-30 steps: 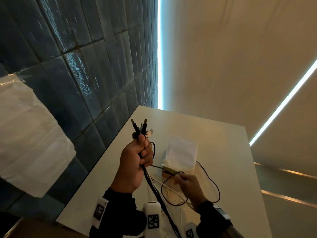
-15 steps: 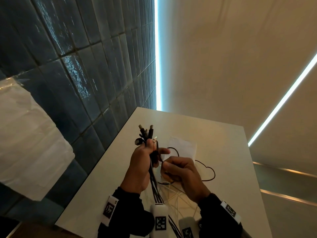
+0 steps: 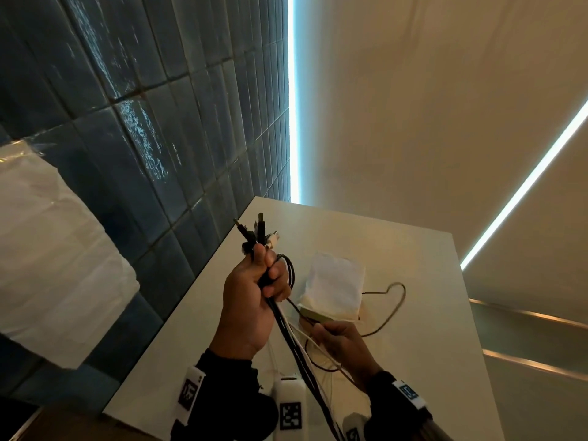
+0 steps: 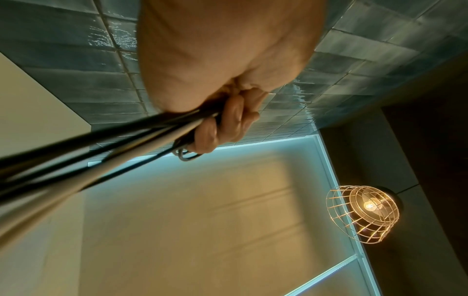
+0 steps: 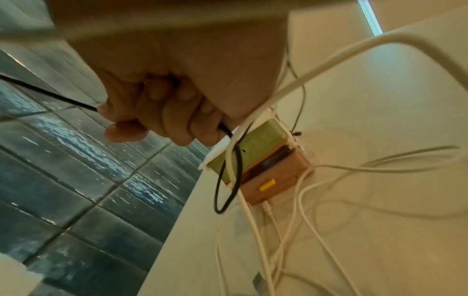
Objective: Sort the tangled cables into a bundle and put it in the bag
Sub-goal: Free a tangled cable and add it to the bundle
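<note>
left hand (image 3: pixel 251 300): my fist clamps the cable bundle (image 3: pixel 296 338), plugs up so ends stay aligned
right hand (image 3: pixel 342 348): my fingers curl round thin black cable (image 5: pixel 50 96), drawing it free of the white cables (image 5: pixel 291 220)
bag (image 3: pixel 335 288): flat on table (image 3: pixel 429 361), near, not yet filled

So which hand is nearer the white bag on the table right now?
Right. The right hand sits low, just in front of the white bag, gripping a thin black cable. The left hand is raised off to its left, holding the cable bundle.

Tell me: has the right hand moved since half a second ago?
Yes. The right hand was up beside the left hand, in front of the white bag; it is now lower, nearer the person than the bag, pinching a thin black cable.
</note>
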